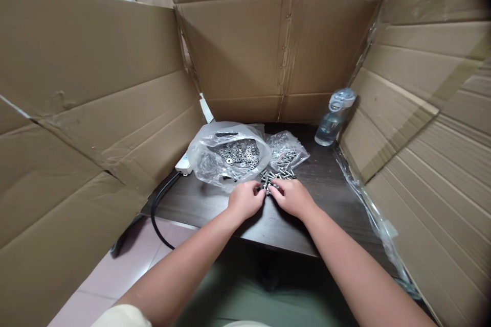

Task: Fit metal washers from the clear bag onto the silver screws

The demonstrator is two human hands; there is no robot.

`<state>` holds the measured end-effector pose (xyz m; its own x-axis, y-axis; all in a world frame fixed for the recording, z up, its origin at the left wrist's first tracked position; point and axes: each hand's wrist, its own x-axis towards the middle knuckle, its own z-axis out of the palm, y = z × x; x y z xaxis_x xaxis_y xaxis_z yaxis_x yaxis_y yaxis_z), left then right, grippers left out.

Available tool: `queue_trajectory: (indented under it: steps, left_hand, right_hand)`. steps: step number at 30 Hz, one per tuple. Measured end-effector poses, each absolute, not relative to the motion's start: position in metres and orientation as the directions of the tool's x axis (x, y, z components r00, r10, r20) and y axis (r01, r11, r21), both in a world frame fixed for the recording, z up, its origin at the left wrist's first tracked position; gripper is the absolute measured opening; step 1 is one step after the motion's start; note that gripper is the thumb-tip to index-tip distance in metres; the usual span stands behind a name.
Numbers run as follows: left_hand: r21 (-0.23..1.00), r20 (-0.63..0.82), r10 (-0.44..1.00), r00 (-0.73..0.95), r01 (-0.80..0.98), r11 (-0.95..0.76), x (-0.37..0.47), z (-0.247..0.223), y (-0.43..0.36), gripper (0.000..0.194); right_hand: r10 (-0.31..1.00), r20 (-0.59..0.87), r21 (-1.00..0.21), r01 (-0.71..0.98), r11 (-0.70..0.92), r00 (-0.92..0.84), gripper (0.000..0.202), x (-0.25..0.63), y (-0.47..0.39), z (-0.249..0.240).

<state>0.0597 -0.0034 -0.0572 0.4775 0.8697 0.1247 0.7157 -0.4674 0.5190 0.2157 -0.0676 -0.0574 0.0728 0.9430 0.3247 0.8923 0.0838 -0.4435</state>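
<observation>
My left hand (246, 200) and my right hand (293, 197) meet at the near edge of a loose pile of metal bolts (283, 173) on the table. A small bolt (268, 191) shows between the fingertips; the right thumb and fingers are closed on it. My left fingers are curled, thumb against index, and what they pinch is too small to make out. Just beyond the left hand lies an opened clear plastic bag (203, 156) with many washers and nuts (243, 155) inside. A second clear bag (286, 145) spills bolts toward the pile.
A water bottle (330, 120) stands at the back right of the dark table (326, 173). At the left edge sits a white power strip (184, 165) with a black cable (154, 210). Cardboard walls (238, 56) enclose the left, back and right.
</observation>
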Motion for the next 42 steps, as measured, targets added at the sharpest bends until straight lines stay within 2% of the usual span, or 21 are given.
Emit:
queue_trajectory:
  steps: [7,10,13,17,20,22,24,27,30,34,38,42]
  left_hand:
    - [0.423,0.079,0.890,0.449,0.793,-0.437,0.073,-0.054,0.001,0.031]
    - [0.394,0.077,0.892,0.445,0.808,-0.438,0.076,-0.054,0.002,0.024]
    - [0.388,0.076,0.882,0.465,0.801,-0.456,0.075,-0.055,0.002,0.021]
    - [0.465,0.142,0.871,0.470,0.745,-0.478,0.068,-0.059,0.000,0.018]
    - [0.610,0.202,0.868,0.453,0.636,-0.473,0.061,-0.063,-0.001,0.011]
    - [0.736,0.204,0.877,0.435,0.523,-0.431,0.058,-0.065,-0.001,0.007]
    - [0.874,0.140,0.894,0.426,0.371,-0.313,0.055,-0.065,-0.001,0.012]
    - [0.997,-0.057,0.877,0.477,0.075,0.025,0.053,-0.062,-0.001,0.024]
    - [0.937,-0.183,0.807,0.562,-0.148,0.316,0.050,-0.057,0.000,0.020]
    - [0.825,-0.269,0.680,0.682,-0.201,0.529,0.043,-0.049,0.000,0.023]
    - [0.827,-0.225,0.594,0.773,-0.171,0.536,0.039,-0.045,-0.004,0.029]
    - [0.850,-0.193,0.627,0.755,-0.190,0.491,0.030,-0.044,-0.006,0.028]
  right_hand:
    - [0.946,0.321,-0.463,0.879,0.111,0.049,0.018,0.221,-0.074,-0.057]
    - [0.951,0.302,-0.447,0.891,0.080,0.066,0.026,0.219,-0.072,-0.057]
    - [0.954,0.292,-0.379,0.924,0.055,0.063,0.033,0.215,-0.069,-0.056]
    - [0.965,0.258,-0.258,0.966,0.019,0.050,0.027,0.208,-0.064,-0.052]
    - [0.970,0.237,-0.242,0.970,0.007,0.053,0.023,0.204,-0.061,-0.050]
    - [0.967,0.252,-0.292,0.956,0.035,0.042,0.023,0.204,-0.060,-0.051]
    - [0.951,0.306,-0.407,0.909,0.087,0.045,0.022,0.204,-0.059,-0.053]
    - [0.908,0.405,-0.641,0.741,0.200,0.105,0.022,0.204,-0.061,-0.055]
    - [0.894,0.428,-0.791,0.533,0.299,0.133,0.022,0.202,-0.065,-0.053]
    - [0.904,0.427,-0.829,0.404,0.387,0.009,0.023,0.196,-0.068,-0.048]
    - [0.894,0.449,-0.813,0.411,0.412,-0.007,0.021,0.193,-0.067,-0.048]
    - [0.897,0.441,-0.796,0.449,0.405,-0.028,0.021,0.191,-0.068,-0.042]
